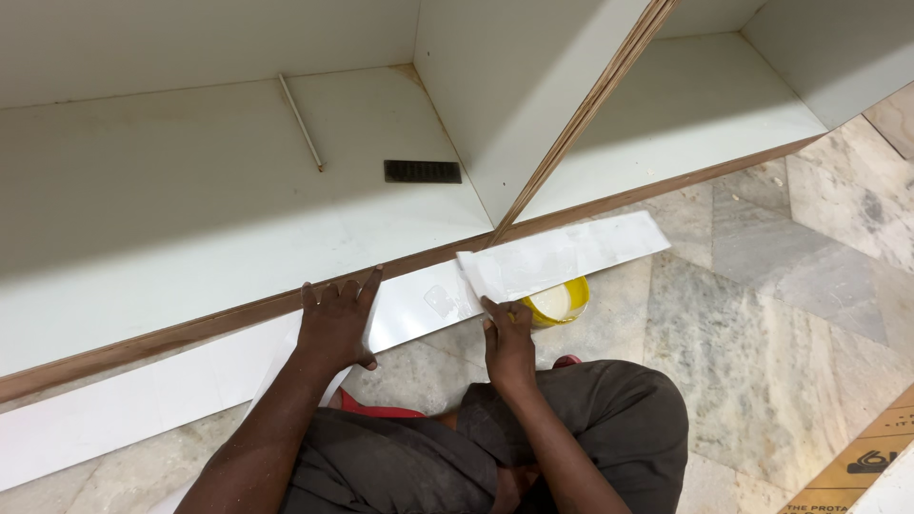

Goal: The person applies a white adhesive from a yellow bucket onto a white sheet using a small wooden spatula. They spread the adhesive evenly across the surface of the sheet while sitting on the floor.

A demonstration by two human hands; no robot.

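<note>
Left hand (335, 319) lies flat, fingers spread, on the long white strip (409, 309) against the cabinet's near edge (190, 328). Right hand (507, 338) grips a white spreader card (557, 257) over the strip. Just right, a yellow tub (560, 303) holds white glue.

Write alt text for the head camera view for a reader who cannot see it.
A crouching person presses the left hand flat on a long white laminate strip lying along a white plywood cabinet, while the right hand holds a small white spreader piece on it. A yellow tub of white glue sits behind on the marble floor.
</note>
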